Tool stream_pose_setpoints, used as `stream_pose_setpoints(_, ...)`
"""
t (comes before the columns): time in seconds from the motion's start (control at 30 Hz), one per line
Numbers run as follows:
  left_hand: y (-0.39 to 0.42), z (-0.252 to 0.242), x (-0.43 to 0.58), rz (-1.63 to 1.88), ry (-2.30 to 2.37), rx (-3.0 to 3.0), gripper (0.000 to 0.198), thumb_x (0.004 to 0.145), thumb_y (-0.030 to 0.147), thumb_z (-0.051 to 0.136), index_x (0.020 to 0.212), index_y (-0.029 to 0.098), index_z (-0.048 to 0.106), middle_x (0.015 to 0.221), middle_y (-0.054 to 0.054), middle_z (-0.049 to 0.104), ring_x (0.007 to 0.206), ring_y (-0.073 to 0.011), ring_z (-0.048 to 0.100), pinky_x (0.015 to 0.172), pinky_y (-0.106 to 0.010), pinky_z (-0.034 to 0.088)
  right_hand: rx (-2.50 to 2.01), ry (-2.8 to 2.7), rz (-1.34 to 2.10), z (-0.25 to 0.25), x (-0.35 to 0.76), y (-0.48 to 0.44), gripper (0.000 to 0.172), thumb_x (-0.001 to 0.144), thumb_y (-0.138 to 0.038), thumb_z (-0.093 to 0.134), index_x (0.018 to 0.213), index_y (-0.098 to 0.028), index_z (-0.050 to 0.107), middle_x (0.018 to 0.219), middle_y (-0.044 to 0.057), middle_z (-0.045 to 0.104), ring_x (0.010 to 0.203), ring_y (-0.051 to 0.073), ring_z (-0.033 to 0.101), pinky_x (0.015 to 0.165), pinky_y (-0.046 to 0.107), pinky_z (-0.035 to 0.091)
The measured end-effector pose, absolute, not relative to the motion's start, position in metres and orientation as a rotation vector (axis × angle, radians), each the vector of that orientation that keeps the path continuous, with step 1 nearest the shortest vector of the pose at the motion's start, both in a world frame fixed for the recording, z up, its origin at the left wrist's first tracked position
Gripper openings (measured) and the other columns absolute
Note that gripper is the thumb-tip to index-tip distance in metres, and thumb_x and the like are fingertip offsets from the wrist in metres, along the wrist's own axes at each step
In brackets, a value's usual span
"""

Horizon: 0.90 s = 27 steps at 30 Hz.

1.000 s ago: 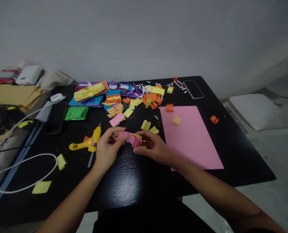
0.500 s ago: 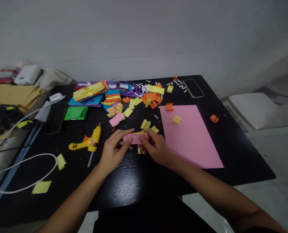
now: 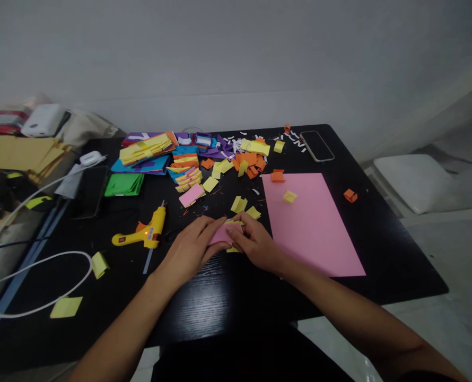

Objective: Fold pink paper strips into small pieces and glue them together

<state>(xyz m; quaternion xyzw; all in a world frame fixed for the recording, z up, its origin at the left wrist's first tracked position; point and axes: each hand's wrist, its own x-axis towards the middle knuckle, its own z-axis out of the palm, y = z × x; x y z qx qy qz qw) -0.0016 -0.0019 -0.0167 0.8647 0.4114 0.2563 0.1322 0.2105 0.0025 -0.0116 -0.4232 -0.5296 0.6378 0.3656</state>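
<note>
Pink paper piece (image 3: 220,234): we find it between the two hands, above the near-middle of the black table (image 3: 220,302), with some yellow showing along its far edge. Left hand (image 3: 194,241): fingers close together along the far side of the paper, thumb along the near side, holding its left part. Right hand (image 3: 258,245): thumb pressed on the paper's right end, fingers curled behind, narrow grip; their tips are hidden from us. A yellow scrap (image 3: 233,250) shows just below the right thumb; whether held or lying on the table, we cannot tell.

Around the hands we note two folded yellow slips, the left one (image 3: 239,204) and the right one (image 3: 253,213), just beyond the fingers. To the left, a yellow glue gun (image 3: 152,231) lies on its side, orange light glowing. To the right, a large pink sheet (image 3: 315,228) lies flat, bearing a yellow folded piece (image 3: 289,197). Farther back, we log a green paper stack (image 3: 123,185) and a phone (image 3: 317,146).
</note>
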Motion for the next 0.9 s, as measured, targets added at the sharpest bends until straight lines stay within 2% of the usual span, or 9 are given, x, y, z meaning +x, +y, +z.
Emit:
stream_pose_setpoints(0.2,-0.004,-0.008,0.001,0.707,1.165,2.453,0.039,0.105,0.046,0.062,0.133,0.019,0.066,0.104,-0.009,0.073,0.088,-0.0242,0.073,0.079,-0.036,0.062,-0.996,-1.264,1.843,-0.007,0.213,0.006,0.034,0.095,-0.048,0.069,0.110,-0.024,0.051,0.054,-0.013,0.046,0.047,0.010,0.037,0.048,0.023,0.026)
stream_pose_setpoints(0.33,-0.003,-0.006,0.003,0.722,1.131,2.473,0.034,0.106,0.042,0.061,0.128,0.016,0.067,0.105,-0.011,0.074,0.091,-0.0256,0.072,0.082,-0.040,0.061,-0.981,-1.253,1.841,-0.005,0.214,0.005,0.031,0.094,-0.045,0.070,0.110,-0.023,0.054,0.055,-0.012,0.045,0.049,0.010,0.036,0.049,0.023,0.026)
stream_pose_setpoints(0.53,-0.006,-0.008,0.003,0.728,1.067,2.379,0.044,0.103,0.034,0.064,0.145,0.021,0.060,0.113,-0.012,0.076,0.100,-0.0266,0.074,0.092,-0.045,0.061,-0.986,-1.359,1.695,-0.011,0.213,-0.001,0.024,0.096,-0.041,0.069,0.104,-0.024,0.053,0.062,-0.010,0.046,0.051,0.010,0.037,0.051,0.024,0.026)
stream_pose_setpoints(0.73,-0.007,-0.008,0.002,0.702,1.020,2.348,0.045,0.104,0.041,0.065,0.145,0.023,0.060,0.104,-0.008,0.073,0.090,-0.0229,0.074,0.081,-0.037,0.064,-0.962,-1.498,1.626,-0.014,0.214,-0.002,0.021,0.099,-0.039,0.067,0.106,-0.024,0.054,0.063,-0.010,0.045,0.052,0.010,0.036,0.052,0.025,0.026)
stream_pose_setpoints(0.9,-0.007,-0.008,0.003,0.709,0.984,2.337,0.046,0.107,0.037,0.061,0.150,0.023,0.054,0.102,-0.006,0.071,0.086,-0.0211,0.072,0.081,-0.036,0.063,-0.908,-1.391,1.727,-0.007,0.214,0.000,0.029,0.093,-0.042,0.076,0.099,-0.023,0.055,0.064,-0.010,0.046,0.053,0.009,0.037,0.053,0.024,0.030)
